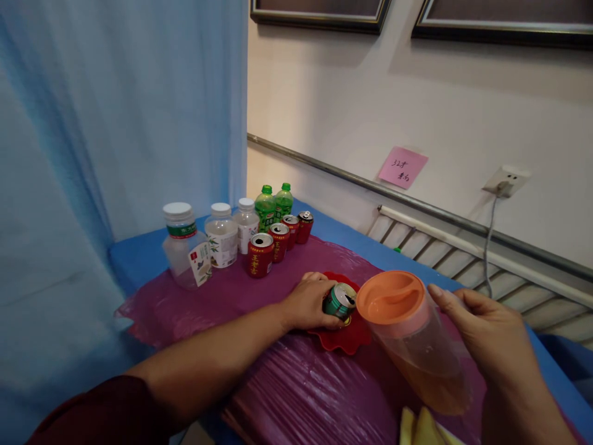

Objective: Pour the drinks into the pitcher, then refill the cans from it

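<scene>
My left hand (pixel 308 304) is closed around a green drink can (pixel 337 303), which leans to the right with its opened top facing the pitcher. Under the can lies a red scalloped mat (pixel 340 341). On the right, my right hand (pixel 493 330) grips a clear plastic pitcher (pixel 428 361) from its far side; the handle is hidden. The pitcher tilts left, its orange lid (pixel 393 298) close beside the can top. Brownish liquid sits in its lower part. I cannot make out any stream between pitcher and can.
Red cans (pixel 260 254) stand in a row behind my left hand, beside clear white-capped jars (pixel 183 247) and green bottles (pixel 265 207). Purple plastic sheeting (pixel 296 395) covers the blue table (pixel 319 213). Something yellow (pixel 424 429) lies at the bottom edge. A radiator (pixel 430 250) runs along the wall.
</scene>
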### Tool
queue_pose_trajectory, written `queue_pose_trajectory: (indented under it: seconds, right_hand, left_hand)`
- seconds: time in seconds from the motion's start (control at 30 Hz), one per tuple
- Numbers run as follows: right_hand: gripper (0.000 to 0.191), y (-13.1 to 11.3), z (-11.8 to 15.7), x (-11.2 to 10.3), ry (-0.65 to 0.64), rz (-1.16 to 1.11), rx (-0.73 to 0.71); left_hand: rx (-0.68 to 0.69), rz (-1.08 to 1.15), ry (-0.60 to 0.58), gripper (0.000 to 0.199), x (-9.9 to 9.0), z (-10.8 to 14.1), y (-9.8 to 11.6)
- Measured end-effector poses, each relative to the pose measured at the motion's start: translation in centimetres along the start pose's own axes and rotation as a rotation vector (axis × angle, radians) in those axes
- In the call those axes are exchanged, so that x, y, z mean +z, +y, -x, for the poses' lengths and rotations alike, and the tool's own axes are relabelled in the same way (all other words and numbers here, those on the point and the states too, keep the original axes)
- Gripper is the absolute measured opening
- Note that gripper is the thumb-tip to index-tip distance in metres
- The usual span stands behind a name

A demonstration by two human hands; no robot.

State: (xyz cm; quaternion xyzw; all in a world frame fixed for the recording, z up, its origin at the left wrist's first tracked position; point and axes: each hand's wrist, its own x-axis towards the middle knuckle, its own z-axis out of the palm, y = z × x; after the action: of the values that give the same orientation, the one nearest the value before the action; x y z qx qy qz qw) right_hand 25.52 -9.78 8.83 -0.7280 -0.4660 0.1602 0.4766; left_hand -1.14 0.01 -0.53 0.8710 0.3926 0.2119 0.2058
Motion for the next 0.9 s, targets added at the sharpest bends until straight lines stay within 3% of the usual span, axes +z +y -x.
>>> queue_pose_trajectory:
  seconds: [0.9]
  right_hand:
    - [0.051, 0.32, -0.1, -0.04, -0.015, -0.005, -0.052]
  left_hand:
    - [0.007, 0.008, -0.002, 0.063, -0.13, 0.0, 0.2]
